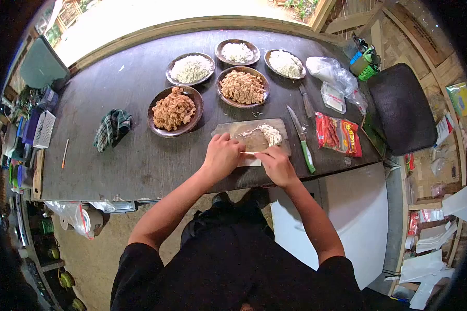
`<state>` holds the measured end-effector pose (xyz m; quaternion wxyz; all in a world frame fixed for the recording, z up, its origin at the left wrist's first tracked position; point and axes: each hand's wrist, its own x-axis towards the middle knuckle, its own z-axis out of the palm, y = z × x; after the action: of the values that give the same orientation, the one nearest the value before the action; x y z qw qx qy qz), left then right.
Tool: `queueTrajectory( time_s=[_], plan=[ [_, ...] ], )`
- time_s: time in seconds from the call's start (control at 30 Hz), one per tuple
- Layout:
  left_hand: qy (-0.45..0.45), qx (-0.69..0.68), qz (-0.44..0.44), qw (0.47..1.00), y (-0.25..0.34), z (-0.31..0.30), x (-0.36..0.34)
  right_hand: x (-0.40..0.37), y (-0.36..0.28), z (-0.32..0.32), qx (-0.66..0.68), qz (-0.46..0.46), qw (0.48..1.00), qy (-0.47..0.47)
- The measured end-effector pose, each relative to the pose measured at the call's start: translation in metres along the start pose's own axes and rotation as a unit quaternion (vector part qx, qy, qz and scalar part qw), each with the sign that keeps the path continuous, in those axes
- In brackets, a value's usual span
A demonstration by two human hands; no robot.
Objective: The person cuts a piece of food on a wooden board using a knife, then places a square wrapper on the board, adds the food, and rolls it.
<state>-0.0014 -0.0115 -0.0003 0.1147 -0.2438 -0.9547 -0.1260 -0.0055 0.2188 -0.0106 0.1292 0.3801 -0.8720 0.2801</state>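
Observation:
Over the near edge of a cutting board [224, 128], my left hand [222, 156] and my right hand [277, 165] are close together, fingers closed. A thin pale strip [249, 153] stretches between their fingertips; its exact kind is too small to tell. Under it, a whitish flat piece [250, 161] shows at the board's near edge. A heap of pale shreds [270, 135] lies on the board just beyond my right hand. To the right of the board rests a knife [302, 139] with a green and white handle.
Behind the board stand brown plates of fried brown pieces [174, 110] and pale shredded food [192, 69]. A red sausage packet [338, 136], a second knife [306, 101] and plastic bags [333, 75] lie right. A checked cloth [112, 128] lies left. A black chair [402, 109] borders the table.

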Motion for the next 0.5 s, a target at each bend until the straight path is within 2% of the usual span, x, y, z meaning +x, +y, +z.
queueTrajectory(
  time_s=[0.03, 0.1, 0.2, 0.27, 0.5],
  plan=[
    [0.017, -0.018, -0.015, 1.000, -0.002, 0.003, 0.001, 0.002, 0.000, -0.001, -0.001, 0.000, 1.000, 0.001],
    [0.035, -0.035, -0.030, 0.998, -0.005, 0.005, 0.001, 0.006, -0.003, -0.001, 0.031, 0.108, 0.994, -0.011],
    [-0.003, -0.069, -0.027, 0.997, -0.007, 0.005, 0.001, 0.009, -0.009, -0.002, 0.040, 0.090, 0.995, 0.006],
    [-0.008, -0.037, -0.014, 0.999, -0.005, 0.004, 0.004, 0.008, -0.007, 0.001, 0.028, 0.075, 0.997, 0.020],
    [0.020, 0.002, 0.004, 1.000, -0.013, 0.005, 0.019, 0.015, 0.006, 0.009, -0.020, 0.040, 0.999, 0.002]
  ],
)
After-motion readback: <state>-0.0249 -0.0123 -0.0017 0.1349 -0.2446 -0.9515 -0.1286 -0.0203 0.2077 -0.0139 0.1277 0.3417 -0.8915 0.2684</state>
